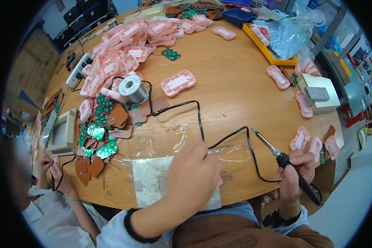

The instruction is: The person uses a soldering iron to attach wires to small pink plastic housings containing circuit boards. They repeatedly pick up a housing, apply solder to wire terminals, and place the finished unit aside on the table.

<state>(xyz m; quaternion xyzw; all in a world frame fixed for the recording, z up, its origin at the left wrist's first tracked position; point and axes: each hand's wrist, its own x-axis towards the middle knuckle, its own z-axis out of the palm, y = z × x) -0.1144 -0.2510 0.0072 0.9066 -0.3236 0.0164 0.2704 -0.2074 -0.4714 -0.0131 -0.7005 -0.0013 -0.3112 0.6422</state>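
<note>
Holding a soldering iron tip-up in the right grip, black cord snaking between it and the left grip, which is over a whitish mat (can't tell if it's closed on anything), pink shells heaped beyond that one, yellow tray with bagged pale-blue sticks past the right.

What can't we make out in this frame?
All in the head view:
- Pink piece: mostly hidden by the left hand.
- Left fingertips: hidden by that hand's back.
- White mat: partly covered by the left hand and forearm.
- Black cord: a stretch hidden behind the right hand.
</note>
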